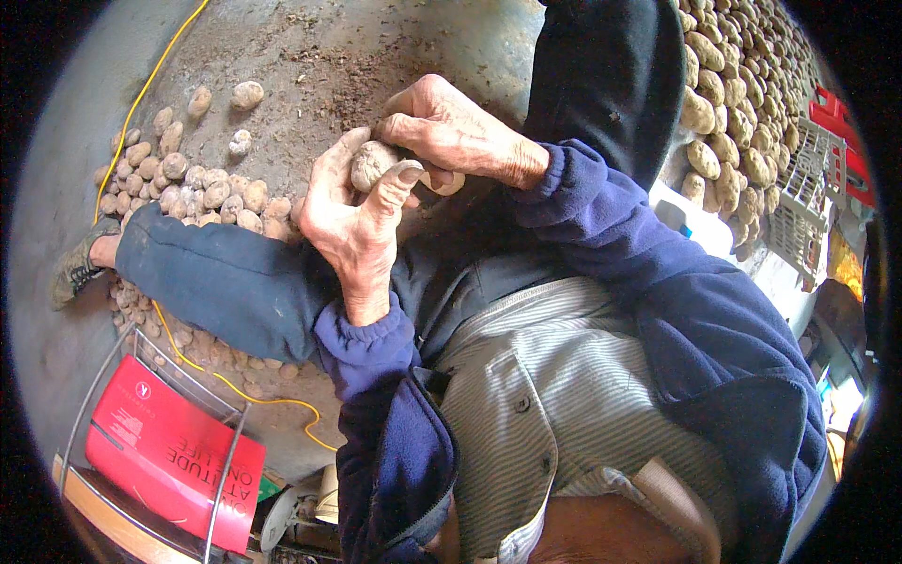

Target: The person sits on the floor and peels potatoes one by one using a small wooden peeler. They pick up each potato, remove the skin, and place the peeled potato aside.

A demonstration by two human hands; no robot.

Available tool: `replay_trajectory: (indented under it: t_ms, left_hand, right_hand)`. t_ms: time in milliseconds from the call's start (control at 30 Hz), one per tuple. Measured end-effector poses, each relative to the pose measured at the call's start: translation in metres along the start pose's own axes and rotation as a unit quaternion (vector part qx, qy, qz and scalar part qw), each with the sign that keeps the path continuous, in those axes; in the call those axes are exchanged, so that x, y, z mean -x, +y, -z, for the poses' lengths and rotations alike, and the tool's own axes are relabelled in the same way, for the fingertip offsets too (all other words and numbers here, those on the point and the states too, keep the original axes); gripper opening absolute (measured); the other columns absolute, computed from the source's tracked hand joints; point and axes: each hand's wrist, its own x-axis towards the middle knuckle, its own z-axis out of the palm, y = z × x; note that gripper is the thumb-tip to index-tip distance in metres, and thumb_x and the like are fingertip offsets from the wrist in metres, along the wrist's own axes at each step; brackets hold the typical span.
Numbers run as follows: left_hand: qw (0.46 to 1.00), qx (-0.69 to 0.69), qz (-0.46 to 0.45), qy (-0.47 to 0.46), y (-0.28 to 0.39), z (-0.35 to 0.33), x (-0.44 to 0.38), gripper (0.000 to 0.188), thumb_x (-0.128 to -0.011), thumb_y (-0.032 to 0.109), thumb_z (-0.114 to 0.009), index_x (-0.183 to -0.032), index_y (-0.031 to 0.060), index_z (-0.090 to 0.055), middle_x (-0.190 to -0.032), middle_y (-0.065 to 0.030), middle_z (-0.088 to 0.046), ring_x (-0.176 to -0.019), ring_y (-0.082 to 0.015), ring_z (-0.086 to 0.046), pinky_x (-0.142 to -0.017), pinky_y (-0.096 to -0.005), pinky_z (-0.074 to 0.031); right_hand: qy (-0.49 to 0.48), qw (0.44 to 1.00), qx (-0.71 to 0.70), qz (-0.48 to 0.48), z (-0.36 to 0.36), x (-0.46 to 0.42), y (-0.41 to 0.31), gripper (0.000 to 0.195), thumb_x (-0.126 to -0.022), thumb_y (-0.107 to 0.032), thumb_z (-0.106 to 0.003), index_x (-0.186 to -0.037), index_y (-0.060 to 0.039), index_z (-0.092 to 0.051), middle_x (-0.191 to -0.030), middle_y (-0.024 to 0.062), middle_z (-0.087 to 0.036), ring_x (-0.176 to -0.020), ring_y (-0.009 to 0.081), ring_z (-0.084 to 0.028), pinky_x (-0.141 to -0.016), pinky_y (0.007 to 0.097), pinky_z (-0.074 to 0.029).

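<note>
A round, dusty potato (372, 166) rests in my left hand (356, 218), gripped between the thumb and the fingers. My right hand (451, 130) is just to the right of it, its fingers curled in close to the potato. Whether those fingers touch the potato or pinch something small is hidden. A pale rounded thing (454, 185) shows under my right fingers, too covered to name. Both hands are above my lap, between my spread legs.
Potatoes (211, 190) lie heaped beside my left leg; a larger potato pile (740, 106) is at my right. A yellow cord (144, 92) crosses the floor. Dry debris (338, 77) lies ahead. A red box (176, 451) in a metal frame and a grey plastic crate (807, 197) stand nearby.
</note>
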Motion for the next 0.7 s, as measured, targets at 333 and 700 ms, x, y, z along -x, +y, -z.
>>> replay_trajectory:
  t_ms: [333, 700]
  left_hand:
    - [0.984, -0.168, -0.028, 0.057, -0.013, 0.003, -0.003, 0.047, -0.072, 0.024, -0.087, -0.102, -0.0046, -0.064, -0.086, -0.0062, -0.066, -0.074, -0.0144, -0.060, -0.068, -0.0291, -0.053]
    - [0.982, -0.177, -0.067, 0.025, -0.009, -0.001, 0.000, 0.053, -0.071, 0.023, -0.087, -0.108, -0.0068, -0.064, -0.090, -0.0080, -0.067, -0.081, -0.0137, -0.061, -0.074, -0.0292, -0.053]
  right_hand:
    - [0.059, 0.979, -0.194, 0.003, 0.009, 0.001, -0.007, 0.031, -0.092, -0.020, -0.059, -0.069, 0.0008, -0.059, -0.049, 0.0037, -0.052, -0.033, 0.0072, -0.045, -0.032, 0.0209, -0.038]
    - [0.050, 0.991, 0.116, 0.050, 0.005, -0.001, -0.003, 0.051, -0.086, -0.039, -0.063, -0.070, 0.0088, -0.057, -0.053, 0.0097, -0.040, -0.050, 0.0129, -0.042, -0.045, 0.0357, -0.037]
